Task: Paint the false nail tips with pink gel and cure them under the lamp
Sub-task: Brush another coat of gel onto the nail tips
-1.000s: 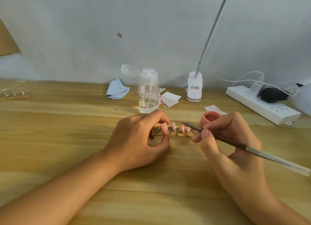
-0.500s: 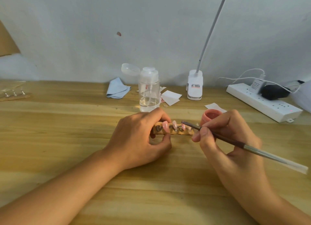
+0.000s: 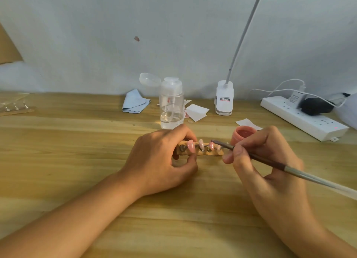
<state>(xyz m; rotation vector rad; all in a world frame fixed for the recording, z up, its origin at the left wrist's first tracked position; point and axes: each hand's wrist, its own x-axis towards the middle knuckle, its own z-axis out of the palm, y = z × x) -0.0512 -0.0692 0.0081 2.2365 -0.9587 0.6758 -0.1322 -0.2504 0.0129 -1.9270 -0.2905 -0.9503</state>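
Left hand (image 3: 162,161): grip clamped on the left end of the holder (image 3: 216,153), thumb in front, fingers behind.
Holder: wooden strip on the desk (image 3: 58,151), between the hands.
Tips (image 3: 201,144): pink row on the holder.
Right hand (image 3: 266,161): grip pinched on the brush (image 3: 270,162), pen-fashion.
Brush: bristles at the row's right part; contact unclear.
Gel pot (image 3: 244,135): open, just behind the right hand.
Lamp (image 3: 224,101): white base at the desk's back, well apart from the tips.
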